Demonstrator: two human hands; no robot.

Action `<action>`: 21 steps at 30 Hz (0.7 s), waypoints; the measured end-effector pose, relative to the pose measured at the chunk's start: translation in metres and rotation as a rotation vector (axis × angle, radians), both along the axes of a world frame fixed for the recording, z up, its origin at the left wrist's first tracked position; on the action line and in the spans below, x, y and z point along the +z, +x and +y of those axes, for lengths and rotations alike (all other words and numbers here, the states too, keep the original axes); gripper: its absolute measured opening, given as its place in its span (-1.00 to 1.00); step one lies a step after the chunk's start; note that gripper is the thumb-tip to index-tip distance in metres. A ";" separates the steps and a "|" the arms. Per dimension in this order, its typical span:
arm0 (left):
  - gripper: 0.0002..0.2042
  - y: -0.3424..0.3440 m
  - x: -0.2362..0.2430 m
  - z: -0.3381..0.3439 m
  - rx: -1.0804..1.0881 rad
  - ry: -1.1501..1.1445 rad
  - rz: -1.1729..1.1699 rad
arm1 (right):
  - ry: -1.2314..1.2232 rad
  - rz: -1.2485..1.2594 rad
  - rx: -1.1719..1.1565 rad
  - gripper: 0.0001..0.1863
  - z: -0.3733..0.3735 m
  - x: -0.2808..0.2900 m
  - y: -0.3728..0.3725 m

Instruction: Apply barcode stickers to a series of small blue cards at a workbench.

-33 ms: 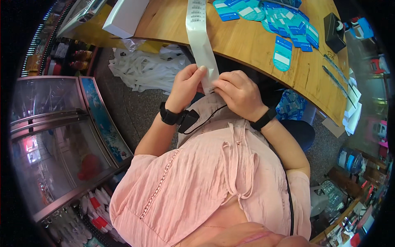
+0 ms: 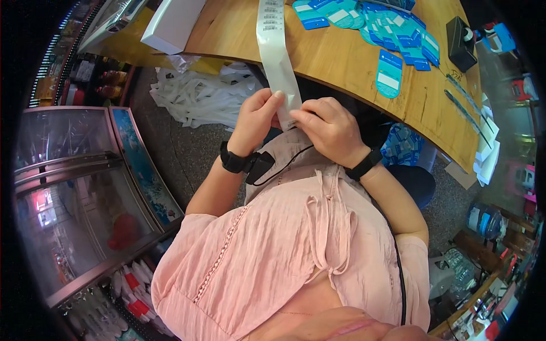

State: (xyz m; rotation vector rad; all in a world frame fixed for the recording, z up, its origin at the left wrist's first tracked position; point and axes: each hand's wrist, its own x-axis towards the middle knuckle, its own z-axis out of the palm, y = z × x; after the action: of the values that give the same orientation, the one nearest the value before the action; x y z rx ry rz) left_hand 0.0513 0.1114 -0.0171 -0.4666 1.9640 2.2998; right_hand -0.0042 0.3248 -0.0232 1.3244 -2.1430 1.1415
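A long white strip of barcode labels [image 2: 270, 57] hangs from the wooden table [image 2: 335, 65] down over its front edge. My left hand [image 2: 256, 122] grips the strip with the thumb on its face, its fingers curled. At the strip's lower end, my right hand [image 2: 333, 128] pinches the right edge with bent fingers. A pile of blue and teal oval-ended cards [image 2: 389, 37] lies on the tabletop, with one separate card [image 2: 389, 74] nearer the front edge.
A white box [image 2: 170, 25] sits at the table's left end. A black holder [image 2: 460, 44] and thin tools [image 2: 463, 111] lie at the right. White strips [image 2: 199, 96] are heaped under the table. A glass-topped freezer [image 2: 85, 199] stands at left, water bottles [image 2: 483, 221] at lower right.
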 end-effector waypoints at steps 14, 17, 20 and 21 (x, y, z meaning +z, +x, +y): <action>-0.75 -0.010 0.015 -0.012 0.172 -0.258 0.208 | -0.093 -0.068 0.017 -0.72 0.026 0.027 -0.001; -0.76 -0.008 0.023 0.008 0.118 -0.304 0.224 | -0.059 -0.009 0.013 -0.70 0.015 0.030 0.003; -0.77 -0.010 0.017 0.018 0.113 -0.363 0.260 | -0.021 0.041 -0.014 -0.71 0.010 0.028 0.003; -0.77 -0.010 0.016 0.020 0.107 -0.370 0.282 | -0.003 0.069 -0.031 -0.73 0.009 0.027 0.003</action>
State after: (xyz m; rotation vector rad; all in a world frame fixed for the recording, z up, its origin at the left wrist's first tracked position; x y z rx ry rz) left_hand 0.0412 0.1310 -0.0011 -0.2888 2.5788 2.1618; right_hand -0.0013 0.3338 0.0036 1.3052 -2.1044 1.0718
